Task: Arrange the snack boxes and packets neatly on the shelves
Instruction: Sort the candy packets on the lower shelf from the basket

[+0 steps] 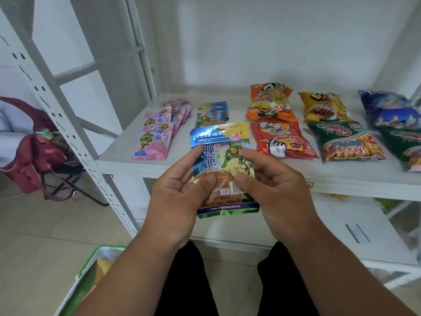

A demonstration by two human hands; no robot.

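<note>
Held up in front of the white shelf (227,166), in both hands: a blue-and-yellow turtle drink-mix packet (222,151), upright and facing the camera. Left hand (180,190) clamped on its left edge, thumb across the lower front and fingers curled up the side. Right hand (271,185) clamped on the right edge the same way, thumb pressed near the barcode. A second packet (only its green-and-blue bottom edge showing) seemed to sit behind the first in the same grip.

Beyond the grip and slightly left, on the shelf: a small stack of matching blue turtle packets (211,114), lying flat. Further left of the grip: a fanned row of pink turtle packets (159,133), overlapping one another. Right of the grip, in two rows: an orange snack bag (271,103) behind a red snack bag (282,140), a yellow snack bag (323,108) behind a green prawn cracker bag (344,142), and at the far right a blue snack bag (391,110).

Below the grip and left, on the floor: a green-rimmed basket (91,270). Far left, beyond the shelf post: a maroon bag (34,156) on a folding stool.
</note>
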